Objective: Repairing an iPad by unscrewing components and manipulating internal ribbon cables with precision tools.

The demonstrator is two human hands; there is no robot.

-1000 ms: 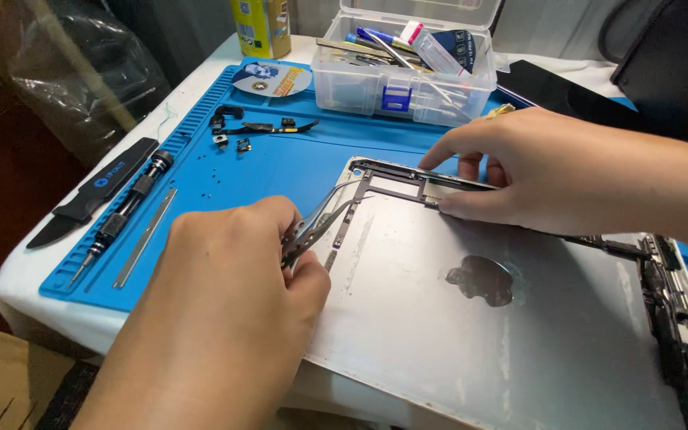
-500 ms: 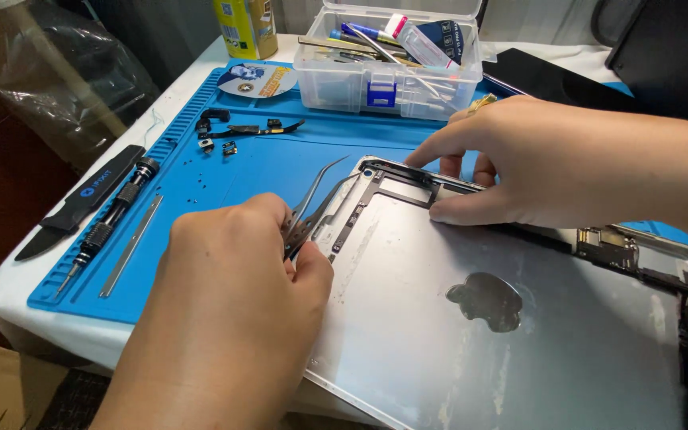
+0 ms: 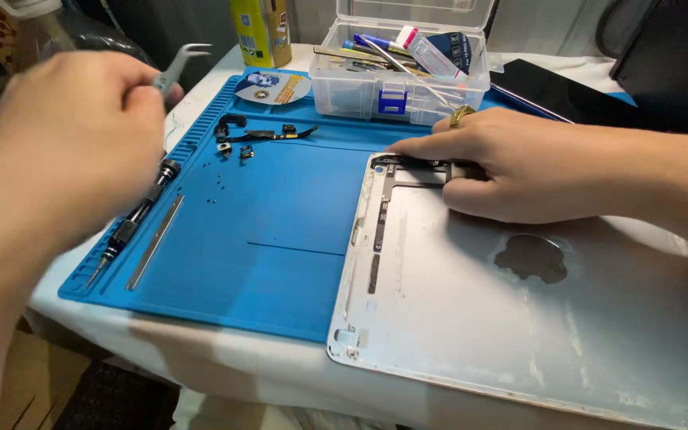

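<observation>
Now | left hand (image 3: 65,151) clamps tweezers (image 3: 175,64) above blue mat's (image 3: 280,239) left edge | right hand (image 3: 519,163) presses flat on metal tablet shell's (image 3: 519,318) top edge | mat centre bare

**Tweezers raised, tablet shell flat**

The metal tweezers (image 3: 175,65) are held up in the air, tips curved rightward, blurred. The silver tablet back shell (image 3: 535,318) lies open-side up, partly on the blue mat (image 3: 280,239).

left hand (image 3: 57,135): bare, blurred | right hand (image 3: 519,163): bare, gold ring (image 3: 461,115) on one finger | no sleeves
</observation>
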